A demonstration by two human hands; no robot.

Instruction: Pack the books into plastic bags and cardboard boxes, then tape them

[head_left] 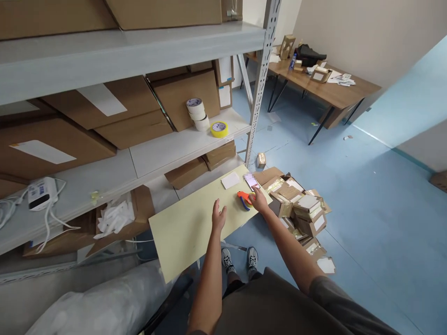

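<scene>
My left hand (218, 216) is raised over the pale yellow board (188, 217), its fingers apart and nothing in them. At the board's right end, my right hand (259, 201) is closed on the near side of an orange and blue tape dispenser (243, 197). The palm hides part of the dispenser. Just beyond that hand lies a phone (251, 181) with a lit screen, its far end blurred. A white stack of paper or labels (230, 180) rests on the board to the left of the phone.
Left, a metal shelf (157, 164) carries cartons (136, 135), white tape rolls (196, 111), a yellow tape roll (219, 130) and a white cabled device (42, 193). Small boxes (309, 209) are piled on the floor at right. A wooden table (335, 95) stands behind.
</scene>
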